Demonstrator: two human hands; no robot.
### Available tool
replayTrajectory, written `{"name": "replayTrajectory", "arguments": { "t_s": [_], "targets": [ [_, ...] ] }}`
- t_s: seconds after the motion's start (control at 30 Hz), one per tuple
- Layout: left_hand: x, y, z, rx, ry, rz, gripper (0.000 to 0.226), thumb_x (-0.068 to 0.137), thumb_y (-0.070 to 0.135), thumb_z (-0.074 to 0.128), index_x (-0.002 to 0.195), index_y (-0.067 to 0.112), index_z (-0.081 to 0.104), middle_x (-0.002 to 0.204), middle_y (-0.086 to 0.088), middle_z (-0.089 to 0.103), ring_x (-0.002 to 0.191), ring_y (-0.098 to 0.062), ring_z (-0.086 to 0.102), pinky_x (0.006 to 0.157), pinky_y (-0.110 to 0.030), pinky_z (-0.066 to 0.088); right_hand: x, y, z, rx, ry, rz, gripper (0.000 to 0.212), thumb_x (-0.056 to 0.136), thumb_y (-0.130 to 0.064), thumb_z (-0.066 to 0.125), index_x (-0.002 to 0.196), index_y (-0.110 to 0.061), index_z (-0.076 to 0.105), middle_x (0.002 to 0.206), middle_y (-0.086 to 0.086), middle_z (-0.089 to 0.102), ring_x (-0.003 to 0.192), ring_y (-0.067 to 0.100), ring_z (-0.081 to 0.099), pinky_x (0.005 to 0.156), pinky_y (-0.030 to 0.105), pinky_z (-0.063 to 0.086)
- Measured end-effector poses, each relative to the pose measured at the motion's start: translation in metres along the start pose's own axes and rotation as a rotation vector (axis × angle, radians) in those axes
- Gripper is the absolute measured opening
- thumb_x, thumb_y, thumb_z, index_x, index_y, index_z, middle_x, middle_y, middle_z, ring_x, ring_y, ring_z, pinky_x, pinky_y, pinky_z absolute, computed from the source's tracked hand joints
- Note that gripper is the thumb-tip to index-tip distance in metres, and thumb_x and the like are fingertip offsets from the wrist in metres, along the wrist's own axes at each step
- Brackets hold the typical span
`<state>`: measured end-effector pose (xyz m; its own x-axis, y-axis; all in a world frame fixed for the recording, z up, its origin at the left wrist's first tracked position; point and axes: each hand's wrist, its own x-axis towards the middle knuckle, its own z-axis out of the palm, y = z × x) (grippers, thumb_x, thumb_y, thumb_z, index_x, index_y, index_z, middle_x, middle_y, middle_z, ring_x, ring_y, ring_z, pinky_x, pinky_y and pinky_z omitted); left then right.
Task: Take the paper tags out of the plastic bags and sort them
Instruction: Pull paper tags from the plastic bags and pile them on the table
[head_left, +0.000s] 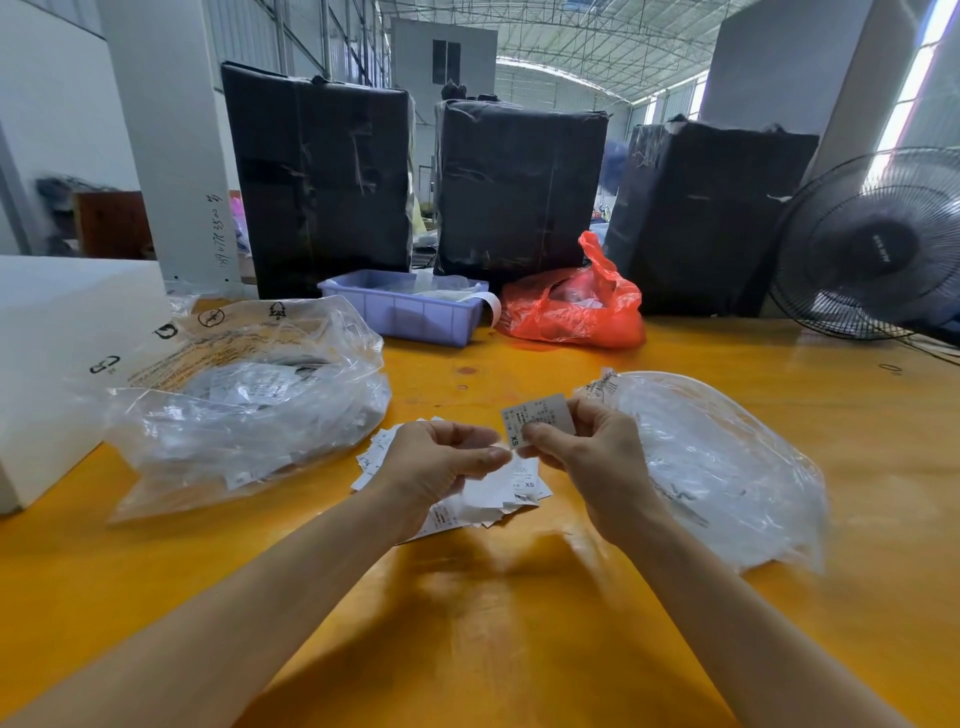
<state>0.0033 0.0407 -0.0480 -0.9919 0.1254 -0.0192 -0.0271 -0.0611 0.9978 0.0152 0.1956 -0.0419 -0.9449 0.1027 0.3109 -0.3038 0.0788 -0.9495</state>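
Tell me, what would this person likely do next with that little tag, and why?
Probably lay the XS tag, pinched in the right hand, onto the loose tags on the table below; one there also reads XS.

I count three black wrapped bales (519, 187) behind my table, plus one lilac tray (400, 312), one red bag (571, 306) and one fan (878, 244). Two clear plastic bags (249, 395) flank one heap of tags (511, 486). I pinch one tag (540, 415).
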Motion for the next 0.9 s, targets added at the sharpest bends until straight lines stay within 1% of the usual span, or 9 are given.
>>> {"name": "replayTrajectory", "arguments": {
  "t_s": [0.2, 0.37, 0.53, 0.67, 0.73, 0.77, 0.83, 0.9],
  "targets": [
    [0.0004, -0.0016, -0.0005, 0.021, -0.007, 0.006, 0.024, 0.067, 0.006, 0.08, 0.088, 0.01, 0.069, 0.07, 0.005, 0.067, 0.064, -0.008, 0.056, 0.062, -0.022, 0.04, -0.0004, -0.0004, 0.0004, 0.013, -0.006, 0.011, 0.013, 0.08, -0.003, 0.07, 0.087, -0.012, 0.064, 0.082, 0.009, 0.07, 0.067, 0.019, 0.07, 0.06, 0.021, 0.051],
    [0.0007, -0.0024, 0.0001, 0.049, -0.012, 0.01, 0.023, 0.067, 0.007, 0.081, 0.087, 0.012, 0.07, 0.07, 0.006, 0.068, 0.064, -0.008, 0.056, 0.065, -0.024, 0.041, -0.0006, -0.0011, 0.0, 0.019, -0.003, 0.009, 0.014, 0.08, -0.001, 0.07, 0.086, -0.012, 0.064, 0.081, 0.009, 0.069, 0.064, 0.017, 0.069, 0.06, 0.021, 0.052],
    [0.0006, -0.0024, -0.001, 0.028, -0.011, 0.021, 0.017, 0.071, 0.004, 0.078, 0.083, 0.01, 0.068, 0.058, 0.009, 0.066, 0.061, -0.01, 0.054, 0.06, -0.023, 0.04, -0.0012, -0.0001, 0.0029, -0.016, -0.024, 0.014, 0.015, 0.078, 0.001, 0.07, 0.082, -0.012, 0.065, 0.08, 0.011, 0.069, 0.066, 0.017, 0.067, 0.059, 0.02, 0.053],
    [0.0009, -0.0018, -0.0012, 0.032, 0.003, 0.022, 0.022, 0.07, 0.004, 0.078, 0.091, 0.005, 0.069, 0.067, 0.002, 0.064, 0.057, -0.008, 0.053, 0.056, -0.022, 0.038, -0.0023, 0.001, 0.0018, -0.06, -0.089, 0.01, 0.011, 0.079, -0.001, 0.07, 0.083, -0.011, 0.065, 0.074, 0.008, 0.069, 0.06, 0.011, 0.066, 0.054, 0.015, 0.048],
    [0.0015, -0.0023, -0.0012, 0.043, 0.008, 0.027, 0.019, 0.07, 0.005, 0.079, 0.086, 0.008, 0.069, 0.065, 0.004, 0.065, 0.055, -0.007, 0.054, 0.056, -0.022, 0.038, -0.0024, 0.0013, 0.0017, -0.142, -0.128, 0.006, 0.005, 0.085, -0.005, 0.065, 0.087, -0.01, 0.066, 0.074, 0.005, 0.068, 0.058, 0.007, 0.064, 0.052, 0.013, 0.045],
    [0.0016, -0.0025, -0.0014, 0.051, 0.01, 0.03, 0.018, 0.069, 0.005, 0.079, 0.083, 0.01, 0.068, 0.062, 0.006, 0.066, 0.054, -0.006, 0.055, 0.056, -0.023, 0.038, -0.0025, 0.0009, 0.002, -0.189, -0.151, 0.009, 0.005, 0.089, -0.008, 0.061, 0.09, -0.009, 0.066, 0.075, 0.003, 0.067, 0.058, 0.006, 0.063, 0.052, 0.014, 0.044],
    [0.002, -0.0029, -0.0021, 0.06, 0.019, 0.038, 0.017, 0.069, 0.006, 0.08, 0.08, 0.011, 0.068, 0.06, 0.006, 0.065, 0.051, -0.004, 0.055, 0.055, -0.023, 0.037, -0.0028, -0.0014, 0.0024, -0.236, -0.21, 0.036, 0.017, 0.095, -0.008, 0.049, 0.093, -0.007, 0.065, 0.076, 0.003, 0.064, 0.061, 0.008, 0.059, 0.056, 0.019, 0.044],
    [0.0026, -0.003, -0.0024, 0.063, 0.026, 0.041, 0.019, 0.068, 0.006, 0.08, 0.083, 0.009, 0.068, 0.063, 0.002, 0.066, 0.05, -0.004, 0.055, 0.053, -0.022, 0.037, -0.0045, -0.0055, 0.003, -0.232, -0.282, 0.082, 0.027, 0.097, -0.004, 0.037, 0.09, -0.006, 0.063, 0.078, 0.009, 0.059, 0.066, 0.014, 0.054, 0.061, 0.025, 0.042]
  ]
}}
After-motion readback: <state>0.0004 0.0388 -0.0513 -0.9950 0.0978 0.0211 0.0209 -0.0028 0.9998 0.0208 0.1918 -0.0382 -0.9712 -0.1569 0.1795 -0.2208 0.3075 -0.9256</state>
